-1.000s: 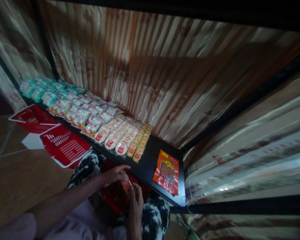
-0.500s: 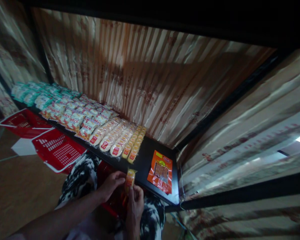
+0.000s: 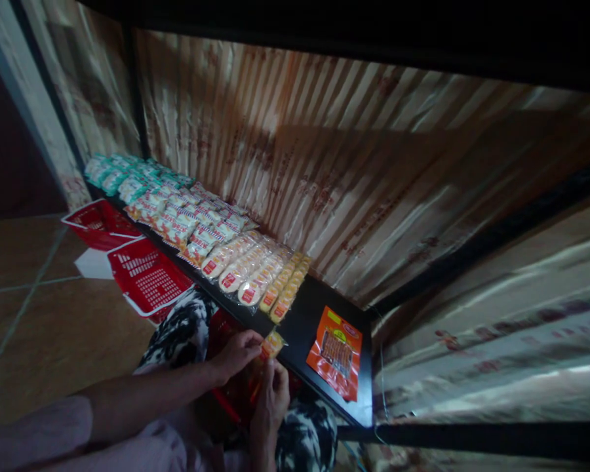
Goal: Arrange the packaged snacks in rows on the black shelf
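Between my two hands is a small yellow snack cake [image 3: 272,344] in a clear wrapper, just off the front edge of a black shelf [image 3: 302,328]. My left hand [image 3: 239,354] pinches its left side with thumb and fingers. From below, my right hand [image 3: 273,388] grips its lower end, the thumb up against the wrapper. Past them on the shelf lie two rows of similar yellow cakes [image 3: 286,286], beside rows of round pale packaged cakes [image 3: 255,282]. An orange packet of sausage-like sticks [image 3: 335,354] lies flat to the right of my hands.
White-and-orange snack bags [image 3: 189,219] and green bags [image 3: 132,174] fill the shelf's left part. Red baskets [image 3: 150,278] and a white box [image 3: 96,263] stand on the floor at left. A red basket [image 3: 229,403] sits between my knees. Corrugated sheeting [image 3: 354,177] backs the shelf.
The camera view has turned left, so the shelf appears further right. The yellow cake is now tilted, its top leaning right and toward the shelf, still held by both hands.
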`<state>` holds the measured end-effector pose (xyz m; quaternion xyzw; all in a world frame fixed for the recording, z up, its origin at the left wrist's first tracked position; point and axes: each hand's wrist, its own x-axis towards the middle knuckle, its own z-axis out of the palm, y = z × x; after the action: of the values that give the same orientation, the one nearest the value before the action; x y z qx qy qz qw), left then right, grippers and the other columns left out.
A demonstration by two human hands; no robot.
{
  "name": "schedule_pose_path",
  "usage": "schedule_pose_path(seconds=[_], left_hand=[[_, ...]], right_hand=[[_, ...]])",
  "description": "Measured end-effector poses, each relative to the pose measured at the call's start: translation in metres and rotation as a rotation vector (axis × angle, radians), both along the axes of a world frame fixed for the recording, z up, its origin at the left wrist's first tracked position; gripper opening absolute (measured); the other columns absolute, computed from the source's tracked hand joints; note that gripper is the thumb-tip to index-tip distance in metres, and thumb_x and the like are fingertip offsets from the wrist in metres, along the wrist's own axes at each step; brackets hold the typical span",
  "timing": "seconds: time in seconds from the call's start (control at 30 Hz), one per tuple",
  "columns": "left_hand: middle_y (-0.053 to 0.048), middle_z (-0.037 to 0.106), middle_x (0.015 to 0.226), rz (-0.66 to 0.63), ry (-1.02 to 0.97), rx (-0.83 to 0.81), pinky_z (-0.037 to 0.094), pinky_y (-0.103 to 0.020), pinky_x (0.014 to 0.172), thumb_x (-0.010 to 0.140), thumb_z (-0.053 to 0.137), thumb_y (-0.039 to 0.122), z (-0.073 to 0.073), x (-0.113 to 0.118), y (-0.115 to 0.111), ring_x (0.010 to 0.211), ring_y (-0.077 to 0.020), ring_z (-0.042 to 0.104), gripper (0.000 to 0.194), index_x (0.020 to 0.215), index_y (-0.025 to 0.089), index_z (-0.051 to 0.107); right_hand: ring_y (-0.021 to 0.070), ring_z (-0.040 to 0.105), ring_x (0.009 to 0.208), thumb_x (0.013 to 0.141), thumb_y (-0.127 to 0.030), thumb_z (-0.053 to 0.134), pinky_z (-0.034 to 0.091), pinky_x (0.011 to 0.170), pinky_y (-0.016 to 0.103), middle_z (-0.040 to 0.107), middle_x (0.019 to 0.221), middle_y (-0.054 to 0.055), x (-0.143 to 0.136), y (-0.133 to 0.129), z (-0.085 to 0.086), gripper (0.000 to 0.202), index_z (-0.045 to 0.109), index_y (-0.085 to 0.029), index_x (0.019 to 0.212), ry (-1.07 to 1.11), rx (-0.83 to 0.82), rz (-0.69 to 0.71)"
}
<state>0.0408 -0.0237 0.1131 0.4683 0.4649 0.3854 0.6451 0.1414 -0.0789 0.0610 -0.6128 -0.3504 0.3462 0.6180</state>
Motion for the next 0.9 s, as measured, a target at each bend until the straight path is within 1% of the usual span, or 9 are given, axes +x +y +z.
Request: schedule_pose_path(seconds=[0.1,0.23,0.33,0.4,0.47,0.57,0.73,0.9], left_hand=[[-0.005,0.066,0.086,0.017,0.024,0.032,0.044,-0.027,0.075,0.068,0.054,0.024,-0.003,-0.002,0.001,0.084,-0.0196,0.059,0.022,0.086,0.013,0.060],[-0.005,0.065,0.083,0.026,0.011,0.029,0.043,-0.026,0.073,0.069,0.053,0.024,-0.001,-0.004,0.003,0.082,-0.0183,0.058,0.021,0.085,0.013,0.061],[-0.004,0.065,0.082,0.044,0.006,-0.016,0.043,-0.026,0.072,0.070,0.051,0.023,0.003,-0.006,0.002,0.081,-0.0178,0.058,0.022,0.086,0.013,0.061],[-0.004,0.065,0.082,0.069,0.020,-0.020,0.043,-0.025,0.072,0.070,0.050,0.023,0.006,-0.008,0.002,0.080,-0.0174,0.057,0.022,0.086,0.014,0.062],[-0.003,0.065,0.082,0.086,0.035,-0.007,0.042,-0.025,0.073,0.070,0.050,0.022,0.007,-0.010,0.003,0.080,-0.0169,0.057,0.021,0.085,0.014,0.063],[-0.003,0.066,0.082,0.086,0.068,0.012,0.042,-0.025,0.074,0.070,0.049,0.021,0.003,-0.012,0.005,0.081,-0.0168,0.058,0.021,0.083,0.015,0.064],[-0.005,0.068,0.089,0.065,0.110,0.024,0.043,-0.025,0.075,0.070,0.048,0.019,-0.006,-0.015,0.007,0.085,-0.0178,0.059,0.024,0.087,0.014,0.065],[-0.005,0.069,0.089,0.078,0.093,0.049,0.045,-0.026,0.077,0.068,0.049,0.016,-0.012,-0.015,0.007,0.085,-0.0178,0.061,0.026,0.089,0.013,0.064]], right_hand=[[0.0123,0.057,0.064,0.073,-0.053,0.059,0.047,0.060,0.023,0.059,0.069,-0.002,-0.003,0.004,0.003,0.036,0.054,-0.018,0.081,0.086,-0.043,-0.038],[0.0151,0.061,0.074,0.070,-0.052,0.061,0.049,0.068,0.026,0.063,0.081,0.002,-0.005,0.011,0.011,0.041,0.052,-0.018,0.092,0.107,-0.019,-0.083],[0.0170,0.062,0.081,0.071,-0.050,0.062,0.050,0.072,0.029,0.064,0.089,0.006,-0.006,0.014,0.018,0.049,0.048,-0.017,0.104,0.109,-0.027,-0.054],[0.0172,0.062,0.080,0.072,-0.049,0.061,0.050,0.070,0.029,0.065,0.091,0.007,-0.007,0.015,0.022,0.053,0.046,-0.017,0.111,0.101,-0.044,-0.021],[0.0171,0.062,0.079,0.073,-0.048,0.060,0.050,0.069,0.029,0.065,0.092,0.007,-0.009,0.016,0.023,0.052,0.046,-0.016,0.113,0.093,-0.045,0.019],[0.0174,0.062,0.081,0.075,-0.046,0.057,0.050,0.070,0.029,0.065,0.095,0.007,-0.012,0.017,0.020,0.048,0.050,-0.016,0.112,0.090,-0.027,0.040],[0.0194,0.062,0.088,0.074,-0.046,0.057,0.049,0.076,0.031,0.065,0.100,0.010,-0.016,0.018,0.014,0.049,0.051,-0.015,0.111,0.098,-0.038,0.045],[0.0199,0.061,0.092,0.073,-0.046,0.057,0.047,0.080,0.032,0.064,0.102,0.010,-0.016,0.020,0.016,0.051,0.051,-0.014,0.112,-0.028,-0.110,0.051]])
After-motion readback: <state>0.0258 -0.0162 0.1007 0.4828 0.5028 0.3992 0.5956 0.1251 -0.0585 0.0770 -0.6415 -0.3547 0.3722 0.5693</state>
